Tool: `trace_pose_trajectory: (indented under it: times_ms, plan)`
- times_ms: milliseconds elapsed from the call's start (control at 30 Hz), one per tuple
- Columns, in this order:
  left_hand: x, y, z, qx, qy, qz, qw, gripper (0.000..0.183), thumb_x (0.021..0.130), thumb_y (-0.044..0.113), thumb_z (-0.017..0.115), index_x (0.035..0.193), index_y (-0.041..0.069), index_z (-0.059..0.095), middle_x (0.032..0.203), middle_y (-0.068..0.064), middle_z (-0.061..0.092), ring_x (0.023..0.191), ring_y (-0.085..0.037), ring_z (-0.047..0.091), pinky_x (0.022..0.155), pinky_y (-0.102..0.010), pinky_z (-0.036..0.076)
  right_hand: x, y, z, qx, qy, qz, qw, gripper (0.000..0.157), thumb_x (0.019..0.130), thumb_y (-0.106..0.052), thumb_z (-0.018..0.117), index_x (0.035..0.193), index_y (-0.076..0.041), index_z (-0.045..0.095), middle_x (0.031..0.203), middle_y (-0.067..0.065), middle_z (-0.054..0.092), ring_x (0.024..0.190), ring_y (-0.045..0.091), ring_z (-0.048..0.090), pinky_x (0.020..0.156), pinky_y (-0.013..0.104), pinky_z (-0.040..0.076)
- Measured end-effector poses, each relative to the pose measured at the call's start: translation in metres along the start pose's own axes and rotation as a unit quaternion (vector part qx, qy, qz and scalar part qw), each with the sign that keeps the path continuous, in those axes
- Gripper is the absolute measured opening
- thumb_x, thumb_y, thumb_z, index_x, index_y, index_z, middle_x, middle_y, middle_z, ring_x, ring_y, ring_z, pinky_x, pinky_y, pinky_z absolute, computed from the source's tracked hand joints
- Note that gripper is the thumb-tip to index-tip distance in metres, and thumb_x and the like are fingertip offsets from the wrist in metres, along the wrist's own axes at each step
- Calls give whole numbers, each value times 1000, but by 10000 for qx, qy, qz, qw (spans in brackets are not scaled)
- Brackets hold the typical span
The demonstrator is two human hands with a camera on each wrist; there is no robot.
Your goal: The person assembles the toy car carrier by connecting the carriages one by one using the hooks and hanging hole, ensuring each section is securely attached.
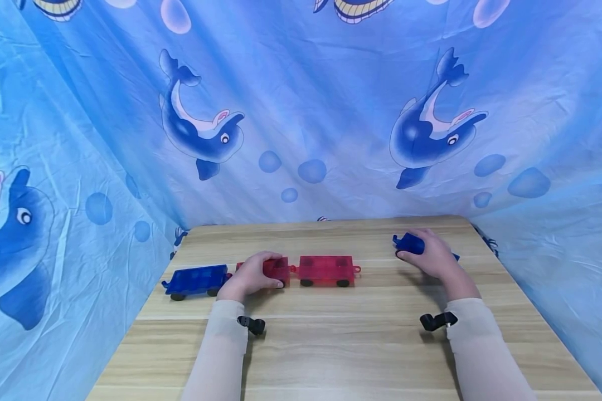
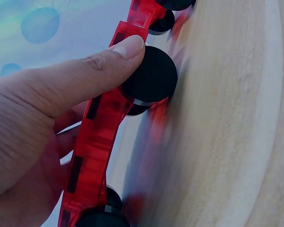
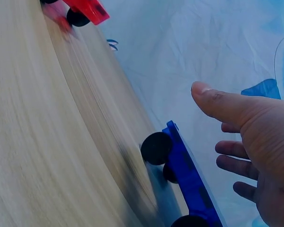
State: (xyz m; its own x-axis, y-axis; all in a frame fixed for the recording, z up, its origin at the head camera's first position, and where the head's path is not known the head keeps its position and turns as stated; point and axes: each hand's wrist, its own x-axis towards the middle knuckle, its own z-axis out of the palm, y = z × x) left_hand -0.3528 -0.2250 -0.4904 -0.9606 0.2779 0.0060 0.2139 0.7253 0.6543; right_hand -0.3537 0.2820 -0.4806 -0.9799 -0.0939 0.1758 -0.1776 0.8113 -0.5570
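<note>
1 blue car (image 1: 195,280), a middle red car (image 1: 277,267) and an end red car (image 1: 326,268) stand in a row on the wooden table (image 1: 331,345); my left hand (image 1: 248,275) has its fingers clamped on the middle red car. My right hand (image 3: 274,146), thumb and fingers parted, is just beside the far-right blue car (image 3: 191,182), well apart from that row.

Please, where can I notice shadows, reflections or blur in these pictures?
Head view: soft shadow on the table near the right hand; left wrist view: blurry red reflection beside the red wagon; right wrist view: soft dark shadow beside the blue wagon.
</note>
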Motion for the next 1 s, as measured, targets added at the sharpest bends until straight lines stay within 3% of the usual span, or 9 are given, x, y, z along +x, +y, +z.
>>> trace_pose_trajectory:
  times_ms: [133,467,700,933,1000]
  plan:
    - [0,0,0,53,21,13,10000,79,75,24,98,145,23,62,141,-4,61,126,-30,59,102,-50,55,-1,7,0,14,79,-4,10000,82,94,-44,79,159,-8,43,158,34,36,137,59,40,105,77,36]
    - [0,1,0,34,22,23,10000,78,75,22,98,145,23,62,142,-4,61,124,-30,59,101,-50,54,-3,22,-3,-30,83,42,10000,92,92,-52,79,159,-3,40,159,36,33,142,60,31,109,76,30]
    - [1,-1,1,132,83,42,9999,79,75,25,98,145,24,63,144,-3,59,127,-29,57,101,-51,55,-4,30,-1,-56,-130,239,9996,97,91,-53,79,161,-2,35,161,36,28,143,60,29,109,79,26]
    - [2,2,-1,297,192,170,9992,82,77,36,96,150,23,59,158,-5,47,153,-44,27,111,-67,41,-4,35,1,-116,-165,358,9992,97,91,-51,79,162,-2,34,157,38,31,137,61,35,106,78,32]
    - [2,4,-1,287,247,192,9991,81,80,38,94,151,24,58,159,-5,46,153,-42,28,111,-67,40,-4,37,2,-148,-168,358,9991,98,91,-52,78,162,-1,34,157,38,31,137,61,35,106,78,32]
